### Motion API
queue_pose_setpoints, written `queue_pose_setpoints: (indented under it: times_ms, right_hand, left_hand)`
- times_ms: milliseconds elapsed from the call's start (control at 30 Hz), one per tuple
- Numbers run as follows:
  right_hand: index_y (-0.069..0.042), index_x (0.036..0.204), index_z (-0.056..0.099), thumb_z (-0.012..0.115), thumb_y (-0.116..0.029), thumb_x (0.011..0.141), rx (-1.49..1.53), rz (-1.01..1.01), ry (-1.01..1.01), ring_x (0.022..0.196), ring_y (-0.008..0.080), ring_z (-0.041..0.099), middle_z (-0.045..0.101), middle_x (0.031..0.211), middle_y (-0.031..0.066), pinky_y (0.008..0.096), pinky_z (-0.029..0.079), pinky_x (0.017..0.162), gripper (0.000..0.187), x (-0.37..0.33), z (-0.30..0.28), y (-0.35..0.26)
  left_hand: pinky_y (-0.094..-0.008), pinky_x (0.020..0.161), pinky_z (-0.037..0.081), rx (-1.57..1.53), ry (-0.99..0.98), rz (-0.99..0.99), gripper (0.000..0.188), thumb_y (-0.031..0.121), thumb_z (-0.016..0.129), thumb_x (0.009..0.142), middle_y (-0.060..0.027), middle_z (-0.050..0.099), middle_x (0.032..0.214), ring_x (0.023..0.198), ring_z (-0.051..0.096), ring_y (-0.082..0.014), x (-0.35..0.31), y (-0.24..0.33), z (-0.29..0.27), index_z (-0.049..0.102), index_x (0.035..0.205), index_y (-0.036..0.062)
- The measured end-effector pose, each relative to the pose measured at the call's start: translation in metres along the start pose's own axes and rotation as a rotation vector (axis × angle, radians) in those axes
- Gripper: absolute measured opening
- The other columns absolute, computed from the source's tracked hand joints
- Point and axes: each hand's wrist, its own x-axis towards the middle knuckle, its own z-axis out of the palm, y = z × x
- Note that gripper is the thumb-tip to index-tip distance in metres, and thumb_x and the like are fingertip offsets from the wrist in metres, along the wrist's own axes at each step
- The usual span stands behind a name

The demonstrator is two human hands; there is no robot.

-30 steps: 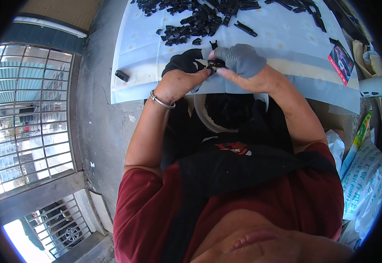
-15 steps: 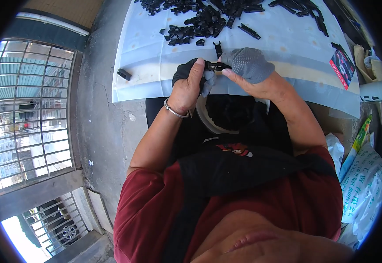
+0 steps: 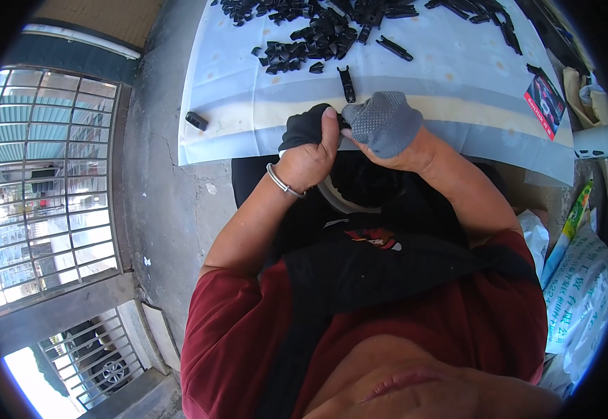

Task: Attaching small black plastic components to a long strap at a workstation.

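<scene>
Pale cloth covers the worktop [image 3: 248,105], whose near edge runs at six o'clock from my grip, close below it in this view. Taking twelve as straight ahead, bare cloth lies open at ten o'clock and again at two, short of the scattered parts. At nine, well apart, a small black object [image 3: 196,120] sits near the left edge; at three, a red and dark card [image 3: 545,105] lies by the right edge.

My left hand [image 3: 309,143] and right hand [image 3: 386,127] meet with fingers closed on a black piece [image 3: 344,123], mostly hidden between them. Half a second ago they were further apart, with more of that piece showing; now they are together and nearer the near edge. Just beyond them, at twelve, a loose black part [image 3: 346,84] shows along its length, where my right hand partly covered it before.

Past that, at eleven, spreads a heap of short black parts [image 3: 314,42]; one longer strip [image 3: 395,49] lies apart at one. Below the edge, at six, stands a round tub [image 3: 333,198] with dark contents. Plastic bags [image 3: 576,293] fill four o'clock, and a barred window [image 3: 53,188] stands between eight and nine.
</scene>
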Motion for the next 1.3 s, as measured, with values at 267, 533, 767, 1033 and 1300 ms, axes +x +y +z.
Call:
queue_pose_setpoints:
  times_ms: [267, 533, 767, 1033, 1300]
  right_hand:
    - [-0.009, 0.098, 0.059, 0.055, -0.018, 0.080, -0.128, 0.183, -0.384, 0.081, 0.0289, 0.057, 0.059, 0.088, 0.0122, 0.0379, 0.046, 0.071, 0.021, 0.022, -0.027, 0.009]
    - [-0.011, 0.101, 0.059, 0.055, -0.009, 0.074, -0.462, -0.108, 0.051, 0.087, 0.0279, 0.056, 0.058, 0.100, 0.0113, 0.0357, 0.045, 0.075, 0.027, 0.025, 0.008, 0.050]
    - [-0.006, 0.100, 0.058, 0.058, -0.022, 0.081, 0.066, 0.249, 0.073, 0.081, 0.0297, 0.056, 0.059, 0.088, 0.0154, 0.0363, 0.045, 0.069, 0.025, 0.014, -0.011, 0.031]
    - [-0.008, 0.106, 0.056, 0.060, -0.018, 0.080, 0.131, 0.167, -0.017, 0.078, 0.0274, 0.055, 0.059, 0.085, 0.0136, 0.0343, 0.045, 0.067, 0.028, 0.010, -0.016, 0.015]
    - [-0.006, 0.099, 0.057, 0.062, -0.018, 0.078, 0.028, 0.050, 0.035, 0.080, 0.0264, 0.057, 0.059, 0.085, 0.0115, 0.0350, 0.045, 0.070, 0.025, 0.010, -0.006, 0.007]
  left_hand:
    - [-0.0410, 0.062, 0.046, 0.493, 0.069, -0.039, 0.022, 0.026, 0.049, 0.082, -0.0163, 0.060, 0.073, 0.067, 0.058, -0.0321, 0.037, -0.031, -0.020, 0.058, 0.083, 0.0056]
    - [-0.0360, 0.071, 0.046, 0.645, 0.053, 0.131, 0.021, 0.022, 0.053, 0.079, -0.0142, 0.061, 0.084, 0.078, 0.059, -0.0284, 0.071, -0.050, -0.002, 0.060, 0.093, 0.0075]
    - [-0.0383, 0.066, 0.047, 0.348, 0.013, -0.013, 0.019, 0.021, 0.057, 0.075, -0.0160, 0.061, 0.076, 0.073, 0.058, -0.0320, 0.042, -0.030, -0.016, 0.060, 0.086, 0.0056]
    - [-0.0217, 0.045, 0.039, -0.097, -0.299, -0.340, 0.020, 0.019, 0.061, 0.077, -0.0019, 0.058, 0.066, 0.049, 0.046, -0.0062, 0.029, -0.003, -0.035, 0.062, 0.090, 0.0042]
    - [-0.0206, 0.049, 0.036, -0.559, -0.261, -0.359, 0.027, 0.028, 0.051, 0.087, 0.0006, 0.053, 0.065, 0.054, 0.043, -0.0056, 0.012, 0.000, -0.020, 0.059, 0.096, 0.0048]
